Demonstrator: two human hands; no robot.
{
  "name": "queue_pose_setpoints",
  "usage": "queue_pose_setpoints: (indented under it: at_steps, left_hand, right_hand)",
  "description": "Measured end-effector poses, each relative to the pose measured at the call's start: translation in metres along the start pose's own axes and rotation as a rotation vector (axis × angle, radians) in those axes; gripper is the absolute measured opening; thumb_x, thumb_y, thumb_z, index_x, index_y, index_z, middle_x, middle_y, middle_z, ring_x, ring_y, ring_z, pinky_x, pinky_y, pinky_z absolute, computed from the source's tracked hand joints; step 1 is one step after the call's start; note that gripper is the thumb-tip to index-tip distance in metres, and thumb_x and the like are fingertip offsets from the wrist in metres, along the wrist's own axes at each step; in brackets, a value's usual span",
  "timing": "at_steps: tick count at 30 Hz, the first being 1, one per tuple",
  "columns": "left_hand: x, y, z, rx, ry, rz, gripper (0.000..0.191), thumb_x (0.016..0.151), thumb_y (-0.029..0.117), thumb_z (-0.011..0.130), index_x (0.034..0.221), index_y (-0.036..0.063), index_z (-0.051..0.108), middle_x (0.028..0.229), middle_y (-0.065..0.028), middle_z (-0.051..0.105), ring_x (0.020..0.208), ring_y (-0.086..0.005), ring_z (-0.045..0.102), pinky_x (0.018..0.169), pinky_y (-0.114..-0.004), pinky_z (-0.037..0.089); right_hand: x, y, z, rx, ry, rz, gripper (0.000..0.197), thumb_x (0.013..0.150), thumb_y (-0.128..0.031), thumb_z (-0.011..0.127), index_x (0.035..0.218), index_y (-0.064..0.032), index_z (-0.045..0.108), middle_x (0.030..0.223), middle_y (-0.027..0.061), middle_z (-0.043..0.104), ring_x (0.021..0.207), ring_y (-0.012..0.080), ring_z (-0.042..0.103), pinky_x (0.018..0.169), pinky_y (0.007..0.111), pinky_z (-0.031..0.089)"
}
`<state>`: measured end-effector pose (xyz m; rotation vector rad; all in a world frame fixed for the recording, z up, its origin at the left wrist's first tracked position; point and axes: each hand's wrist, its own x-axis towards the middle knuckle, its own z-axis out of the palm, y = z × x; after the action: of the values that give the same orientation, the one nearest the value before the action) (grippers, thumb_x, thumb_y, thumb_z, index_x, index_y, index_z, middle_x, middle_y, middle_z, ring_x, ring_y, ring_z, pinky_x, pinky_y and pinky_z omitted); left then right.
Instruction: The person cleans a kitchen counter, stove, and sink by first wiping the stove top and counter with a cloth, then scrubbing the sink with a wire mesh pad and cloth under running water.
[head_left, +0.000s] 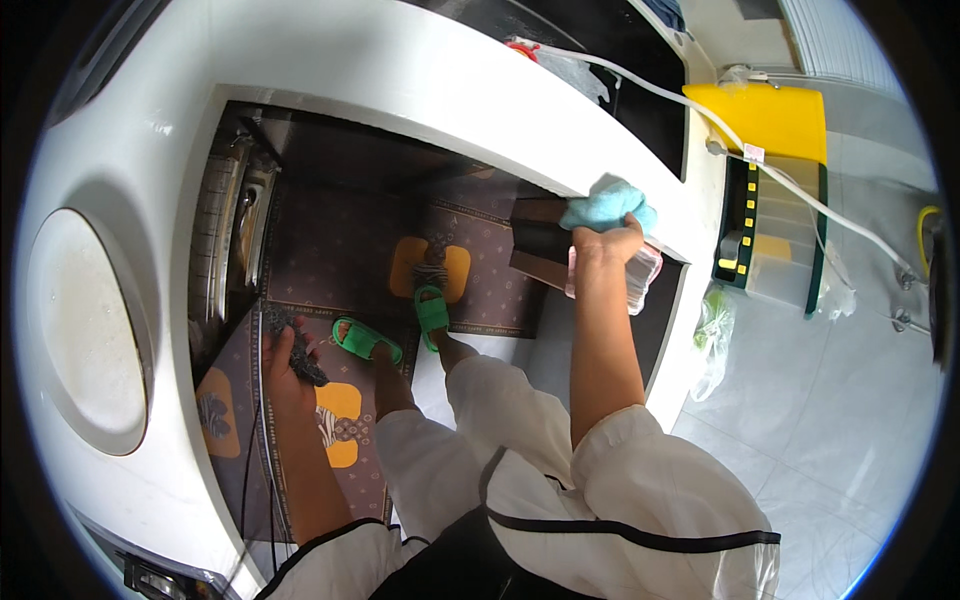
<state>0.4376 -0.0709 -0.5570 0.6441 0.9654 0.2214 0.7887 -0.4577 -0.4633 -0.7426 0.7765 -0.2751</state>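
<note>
My right hand (611, 241) grips a light blue cloth (611, 206) against the front edge of a white countertop (420, 67). Just under that wrist is a clear container with a pink rim (642, 277), partly covered by the forearm. At the lower left, my left hand (281, 367) is closed around a dark grey, fuzzy cloth (304, 361). It is held low, beside the thin upright edge of a panel (262, 390). Part of the grey cloth is hidden by the fingers.
A white oval bowl (86, 330) sits on the counter's left arm. Metal racks (232, 232) stand below it. At right are a yellow-lidded organizer (757, 120), a white cable (645, 79) and a plastic bag with greens (712, 330). Patterned mats (352, 262) cover the floor.
</note>
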Motion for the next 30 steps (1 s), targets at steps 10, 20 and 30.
queue_pose_setpoints:
  at_steps: [10, 20, 30]
  left_hand:
    - [0.004, 0.021, -0.048, 0.052, -0.003, -0.011, 0.032, 0.109, 0.021, 0.075, 0.138, 0.0109, 0.064, 0.127, -0.0081, 0.076, 0.1, -0.0161, 0.07, 0.078, -0.033, 0.058]
    - [0.001, 0.025, -0.032, -0.009, -0.023, -0.017, 0.031, 0.109, 0.021, 0.074, 0.136, 0.0098, 0.065, 0.128, -0.0079, 0.076, 0.098, -0.0168, 0.071, 0.077, -0.034, 0.058]
    - [0.003, 0.011, -0.103, -0.073, 0.095, -0.022, 0.033, 0.108, 0.018, 0.075, 0.138, 0.0106, 0.065, 0.124, -0.0072, 0.076, 0.098, -0.015, 0.07, 0.073, -0.033, 0.057]
  right_hand:
    - [-0.152, 0.208, 0.11, 0.13, -0.466, 0.207, 0.047, 0.091, -0.026, 0.05, 0.133, -0.0085, 0.065, 0.13, 0.0127, 0.068, 0.124, 0.0333, 0.065, 0.114, 0.052, 0.052]
    - [-0.052, 0.114, 0.026, -0.09, -0.406, 0.027, 0.042, 0.098, -0.023, 0.046, 0.131, -0.0063, 0.066, 0.131, 0.0139, 0.069, 0.128, 0.0293, 0.068, 0.117, 0.05, 0.054]
    - [0.059, -0.032, -0.068, 0.093, -0.615, 0.546, 0.06, 0.116, -0.038, 0.038, 0.166, -0.0036, 0.04, 0.169, 0.0182, 0.049, 0.155, 0.0367, 0.048, 0.135, 0.047, 0.034]
